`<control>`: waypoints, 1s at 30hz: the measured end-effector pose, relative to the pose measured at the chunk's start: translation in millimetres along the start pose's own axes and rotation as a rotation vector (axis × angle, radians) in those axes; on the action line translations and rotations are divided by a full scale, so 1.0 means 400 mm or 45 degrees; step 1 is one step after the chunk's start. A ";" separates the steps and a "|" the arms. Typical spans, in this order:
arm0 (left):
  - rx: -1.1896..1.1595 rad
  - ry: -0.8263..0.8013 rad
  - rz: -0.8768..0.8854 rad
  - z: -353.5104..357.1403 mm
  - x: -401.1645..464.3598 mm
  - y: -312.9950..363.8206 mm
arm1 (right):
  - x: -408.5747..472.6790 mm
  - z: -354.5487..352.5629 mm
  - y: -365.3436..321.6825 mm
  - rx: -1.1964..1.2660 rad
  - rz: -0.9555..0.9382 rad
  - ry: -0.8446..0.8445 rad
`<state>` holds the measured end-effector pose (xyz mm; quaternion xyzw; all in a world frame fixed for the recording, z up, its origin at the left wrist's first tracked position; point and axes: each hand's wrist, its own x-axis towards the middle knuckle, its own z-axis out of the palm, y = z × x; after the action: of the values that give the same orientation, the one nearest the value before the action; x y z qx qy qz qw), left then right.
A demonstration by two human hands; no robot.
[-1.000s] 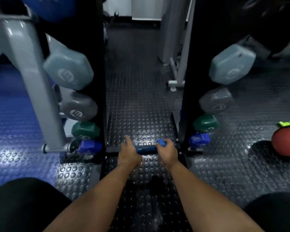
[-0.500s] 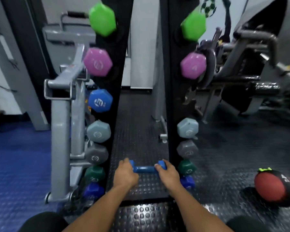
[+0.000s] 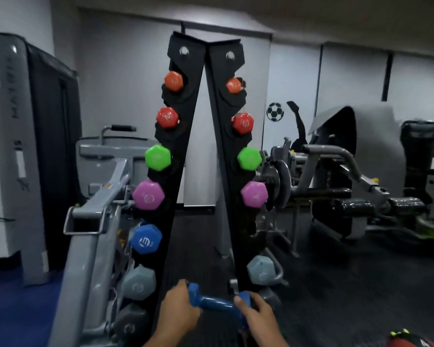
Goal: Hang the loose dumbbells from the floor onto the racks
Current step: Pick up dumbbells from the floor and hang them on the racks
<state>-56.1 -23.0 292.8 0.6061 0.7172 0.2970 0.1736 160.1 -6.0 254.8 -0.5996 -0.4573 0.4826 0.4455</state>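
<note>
You are mid-carry: the blue dumbbell [image 3: 217, 301] is off the floor, held level low in front of the A-frame dumbbell rack [image 3: 186, 156], between its 2 black uprights. Your left hand [image 3: 177, 314] grips the left head and your right hand [image 3: 257, 315] grips the right head, fingers curled round each end, so the bar shows bare between them.

Look at the right upright [image 3: 232, 186]: going down it carries orange, red, green, purple, then a bare stretch, then a pale grey head. The left upright at that same level holds a blue dumbbell [image 3: 145, 238]. So I judge the empty cradle on the right, below the purple dumbbell [image 3: 254, 194] and above the grey dumbbell [image 3: 261, 270], to be the slot for this one.

The next move calls for lifting the weight up and to the right to that gap, then setting the bar down into the cradle with the heads either side of the upright. Watch the grey head below as you bring it in. How the cradle notch is shaped is too dark to make out.
</note>
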 end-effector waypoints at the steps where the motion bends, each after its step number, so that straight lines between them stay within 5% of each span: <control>1: -0.031 0.000 0.002 -0.014 0.001 0.016 | 0.000 -0.010 -0.014 0.051 0.000 -0.012; 6: -0.122 0.067 0.111 -0.080 0.023 0.091 | -0.040 -0.056 -0.120 0.330 -0.103 -0.049; 19: -0.340 0.099 0.291 -0.114 0.091 0.291 | -0.122 -0.274 -0.219 0.784 -0.299 -0.603; 30: -0.485 0.030 0.447 -0.044 0.109 0.395 | -0.176 -0.300 -0.245 0.688 -0.436 -0.758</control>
<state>45.2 29.5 411.6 0.6742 0.5340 0.4593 0.2221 258.5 -67.7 379.0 -0.2117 -0.5161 0.6559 0.5086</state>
